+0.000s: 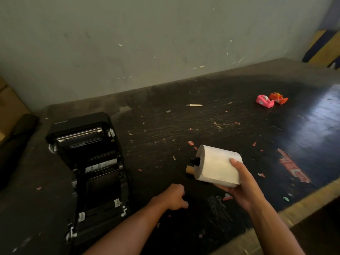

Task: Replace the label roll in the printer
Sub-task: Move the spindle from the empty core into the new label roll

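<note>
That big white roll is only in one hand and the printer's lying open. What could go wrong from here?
1. The label roll rests in the right hand alone, above the table; it could slip, fall or unwind.
2. A black spindle pokes out of its core and might slide out if the roll is tilted.
3. The table is littered with paper scraps, and the printer lies open, so bits could get into it.

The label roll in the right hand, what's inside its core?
A black spindle pokes out of the label roll's left end, held by the right hand. How far it runs inside is hidden by the paper.
</note>
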{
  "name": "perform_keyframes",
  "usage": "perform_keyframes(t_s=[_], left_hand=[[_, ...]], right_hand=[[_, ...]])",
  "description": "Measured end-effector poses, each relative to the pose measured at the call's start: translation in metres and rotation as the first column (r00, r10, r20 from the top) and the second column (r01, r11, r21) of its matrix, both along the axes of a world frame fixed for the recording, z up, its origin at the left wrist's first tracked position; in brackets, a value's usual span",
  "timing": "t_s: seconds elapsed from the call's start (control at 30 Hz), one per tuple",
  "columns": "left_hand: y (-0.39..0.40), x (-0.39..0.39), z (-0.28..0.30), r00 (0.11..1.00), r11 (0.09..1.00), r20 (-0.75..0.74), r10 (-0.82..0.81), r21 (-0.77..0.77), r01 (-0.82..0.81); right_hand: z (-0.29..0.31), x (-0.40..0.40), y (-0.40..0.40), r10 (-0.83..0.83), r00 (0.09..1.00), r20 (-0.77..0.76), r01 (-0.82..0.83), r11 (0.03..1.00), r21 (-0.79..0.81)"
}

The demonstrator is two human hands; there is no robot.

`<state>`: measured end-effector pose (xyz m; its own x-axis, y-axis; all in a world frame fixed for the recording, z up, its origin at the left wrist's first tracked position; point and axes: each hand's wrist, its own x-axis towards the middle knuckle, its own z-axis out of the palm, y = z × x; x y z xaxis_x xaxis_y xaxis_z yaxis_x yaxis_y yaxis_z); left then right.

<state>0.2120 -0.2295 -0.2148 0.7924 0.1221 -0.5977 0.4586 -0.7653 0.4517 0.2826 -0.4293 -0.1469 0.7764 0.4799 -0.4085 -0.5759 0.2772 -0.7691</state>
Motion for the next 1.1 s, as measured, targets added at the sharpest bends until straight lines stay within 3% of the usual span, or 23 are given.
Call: perform_keyframes(t_s=[0.1, 0.2, 0.27, 0.4, 0.67, 0.87, 1.1], left_hand=[[0.029, -0.004, 0.022, 0.974, 0.949, 0.081, 0.212, -0.256, -0.185], [0.057, -0.013, 0.064, 0.859, 0.746, 0.186, 0.477, -0.602, -0.284], [0.07, -0.023, 0.088, 0.776, 0.616, 0.228, 0.588, -0.749, -0.246], [0.082, -0.041, 0.112, 0.698, 0.485, 0.262, 0.667, -0.864, -0.139], [0.109, -0.073, 0.131, 0.648, 0.507, 0.343, 0.68, -0.859, -0.077], [0.115, -0.086, 0.133, 0.587, 0.616, 0.457, 0.669, -0.782, -0.093], [0.108, -0.098, 0.126, 0.526, 0.65, 0.498, 0.689, -0.746, -0.145]], right_hand=[[0.006, -0.011, 0.003, 0.012, 1.0, 0.016, -0.011, 1.0, -0.02], [0.015, -0.02, 0.011, 0.012, 1.0, 0.009, -0.012, 1.0, -0.013], [0.022, -0.025, 0.019, 0.016, 1.0, 0.015, -0.016, 1.0, -0.004], [0.041, -0.034, 0.043, 0.041, 0.999, 0.024, -0.042, 0.999, 0.014], [0.073, -0.046, 0.09, 0.108, 0.992, 0.065, -0.109, 0.994, 0.012], [0.073, -0.055, 0.113, 0.159, 0.985, 0.064, -0.161, 0.987, 0.022], [0.07, -0.063, 0.128, 0.163, 0.983, 0.084, -0.159, 0.986, -0.059]])
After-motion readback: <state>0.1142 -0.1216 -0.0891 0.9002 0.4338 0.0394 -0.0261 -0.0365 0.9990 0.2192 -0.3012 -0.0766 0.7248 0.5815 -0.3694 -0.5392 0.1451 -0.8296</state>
